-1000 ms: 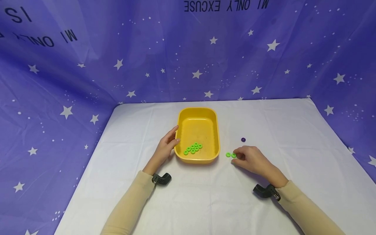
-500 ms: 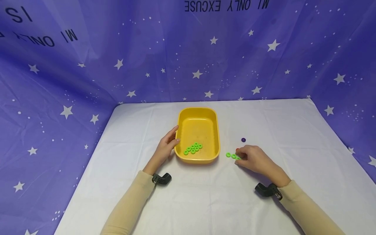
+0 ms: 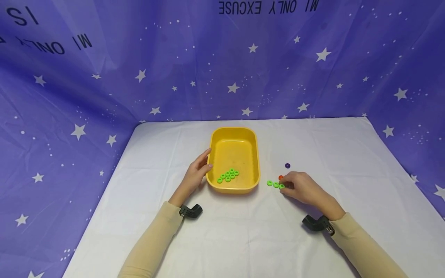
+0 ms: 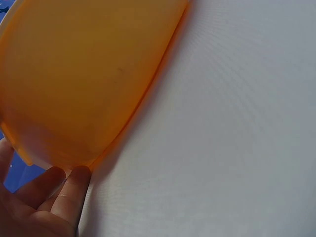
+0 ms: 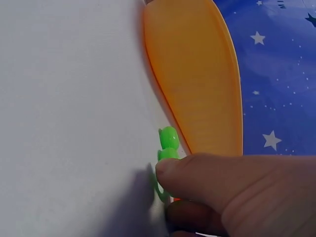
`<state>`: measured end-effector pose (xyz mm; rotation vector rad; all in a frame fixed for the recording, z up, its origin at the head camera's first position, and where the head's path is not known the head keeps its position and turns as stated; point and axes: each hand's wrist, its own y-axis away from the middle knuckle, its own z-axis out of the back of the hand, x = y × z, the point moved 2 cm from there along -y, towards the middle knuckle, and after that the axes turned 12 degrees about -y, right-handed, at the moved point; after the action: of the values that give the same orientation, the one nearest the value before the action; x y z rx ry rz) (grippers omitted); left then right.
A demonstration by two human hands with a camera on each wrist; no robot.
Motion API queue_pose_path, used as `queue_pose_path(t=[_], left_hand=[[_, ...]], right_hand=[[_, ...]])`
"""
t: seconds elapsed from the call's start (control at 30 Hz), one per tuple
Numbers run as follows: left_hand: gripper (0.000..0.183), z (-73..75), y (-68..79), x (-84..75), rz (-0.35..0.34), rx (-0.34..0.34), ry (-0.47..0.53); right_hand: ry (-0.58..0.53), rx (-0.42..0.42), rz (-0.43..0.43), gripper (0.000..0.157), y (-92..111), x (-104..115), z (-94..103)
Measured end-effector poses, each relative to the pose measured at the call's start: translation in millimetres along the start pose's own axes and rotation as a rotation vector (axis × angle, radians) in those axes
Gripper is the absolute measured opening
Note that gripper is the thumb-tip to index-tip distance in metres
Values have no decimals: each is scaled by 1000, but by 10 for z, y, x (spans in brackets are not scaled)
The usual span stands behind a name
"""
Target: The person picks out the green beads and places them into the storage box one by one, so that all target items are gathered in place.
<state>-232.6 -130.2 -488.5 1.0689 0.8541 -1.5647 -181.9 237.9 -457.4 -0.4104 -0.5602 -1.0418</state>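
Observation:
In the head view a yellow plastic tray (image 3: 234, 154) stands mid-table, with several green ring-shaped beads (image 3: 228, 175) lying near its front. My left hand (image 3: 195, 173) holds the tray's left side, thumb at the rim; the left wrist view shows fingertips (image 4: 74, 180) against its outer wall. To the right, three green ring-shaped beads (image 3: 276, 185) form a short row on the cloth. My right hand (image 3: 301, 187) pinches the rightmost one, which the thumb (image 5: 182, 175) partly covers in the right wrist view. A red bead (image 3: 281, 177) shows just behind these fingertips, partly hidden.
A dark purple ring-shaped bead (image 3: 287, 165) lies beyond my right hand. White cloth (image 3: 222, 239) covers the table. A purple star-printed curtain (image 3: 194, 61) hangs along the table's back and sides.
My right hand has shifted slightly right. A third green bead has come into view at the row's right end, and the red bead now shows behind the fingers. The left hand stays put.

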Motion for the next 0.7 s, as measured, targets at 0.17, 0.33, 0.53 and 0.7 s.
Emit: queue_pose_path(t=[0.17, 0.33, 0.53, 0.7], left_hand=[[61, -3, 0, 5, 2, 3, 2], [60, 12, -2, 15, 1, -4, 0], [60, 21, -4, 12, 4, 1, -3], [61, 9, 0, 6, 10, 4, -1]], right_hand=[[-16, -8, -1, 16, -5, 1, 30], [-13, -39, 28, 19, -45, 35, 72], [-9, -70, 82, 20, -160, 128, 131], [-10, -74, 119, 21, -314, 267, 189]])
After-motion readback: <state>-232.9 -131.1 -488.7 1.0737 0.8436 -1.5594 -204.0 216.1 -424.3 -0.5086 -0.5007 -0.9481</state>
